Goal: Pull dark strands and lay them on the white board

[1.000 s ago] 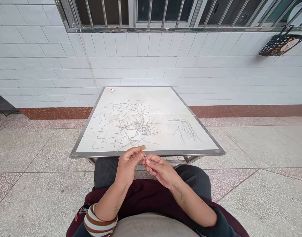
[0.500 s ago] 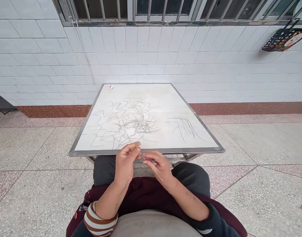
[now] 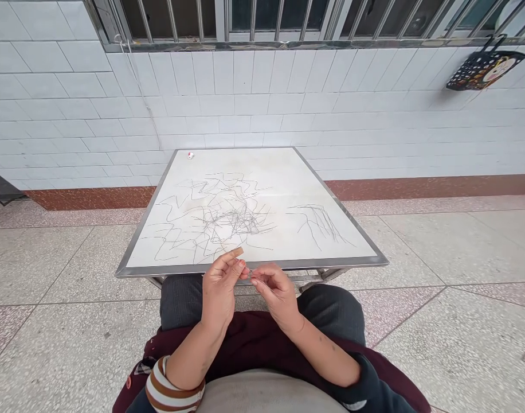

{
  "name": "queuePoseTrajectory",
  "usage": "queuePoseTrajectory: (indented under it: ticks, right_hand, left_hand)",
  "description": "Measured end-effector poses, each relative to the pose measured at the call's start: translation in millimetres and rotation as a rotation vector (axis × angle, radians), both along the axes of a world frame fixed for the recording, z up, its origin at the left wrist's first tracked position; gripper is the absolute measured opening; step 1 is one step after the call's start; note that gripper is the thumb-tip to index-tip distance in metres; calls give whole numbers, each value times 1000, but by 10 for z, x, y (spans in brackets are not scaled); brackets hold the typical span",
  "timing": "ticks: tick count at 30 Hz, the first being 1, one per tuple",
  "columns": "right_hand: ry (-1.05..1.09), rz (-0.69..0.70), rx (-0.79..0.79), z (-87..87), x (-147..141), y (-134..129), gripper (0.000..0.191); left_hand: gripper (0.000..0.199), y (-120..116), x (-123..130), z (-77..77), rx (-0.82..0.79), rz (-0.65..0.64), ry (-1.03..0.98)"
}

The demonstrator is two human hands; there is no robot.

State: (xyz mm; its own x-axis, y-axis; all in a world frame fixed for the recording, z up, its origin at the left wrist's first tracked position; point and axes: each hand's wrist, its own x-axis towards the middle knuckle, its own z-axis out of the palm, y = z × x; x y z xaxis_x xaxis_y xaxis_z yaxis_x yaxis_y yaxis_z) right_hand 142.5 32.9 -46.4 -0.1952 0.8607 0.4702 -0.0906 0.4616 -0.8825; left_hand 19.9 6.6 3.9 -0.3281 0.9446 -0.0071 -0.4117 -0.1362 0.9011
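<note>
My left hand (image 3: pixel 219 292) is closed in a pinch just in front of the table's near edge, with a tan wrap on one fingertip. My right hand (image 3: pixel 282 295) pinches close beside it, their fingertips almost meeting. A thin wire (image 3: pixel 251 272) runs between the two pinches, barely visible here; most of it is hidden by the fingers. On the white table (image 3: pixel 331 244) beyond lies a tangled spread of thin dark bent wires (image 3: pixel 234 221). To its right is a smaller group of straighter wires (image 3: pixel 322 223), lying side by side.
A small white and red object (image 3: pixel 191 155) sits at the table's far left corner. The table has a grey metal rim (image 3: pixel 254 265) and stands by a white tiled wall (image 3: pixel 245 106). A patterned bag (image 3: pixel 484 70) hangs from the window bars at upper right.
The fingertips have drawn closer together, and less of the wire shows between them. Both hands keep their pinch. The view has shifted slightly; the wires on the table look unchanged.
</note>
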Motion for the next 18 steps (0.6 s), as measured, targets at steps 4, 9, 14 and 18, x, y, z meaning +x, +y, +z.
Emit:
queuePoseTrajectory:
  ticks: [4, 9, 14, 18]
  right_hand:
    - [-9, -30, -24, -12, 1, -6, 7]
    - [9, 3, -89, -19, -5, -3, 5]
    - [21, 28, -158, 17, -7, 1, 6]
    - [5, 69, -221, 69, 8, 15, 8]
  left_hand:
    - [29, 0, -1, 8, 1, 7, 41]
    - [28, -11, 0, 17, 3, 14, 96]
    - [29, 1, -19, -6, -3, 17, 159]
    - [31, 21, -40, 12, -41, 18, 226]
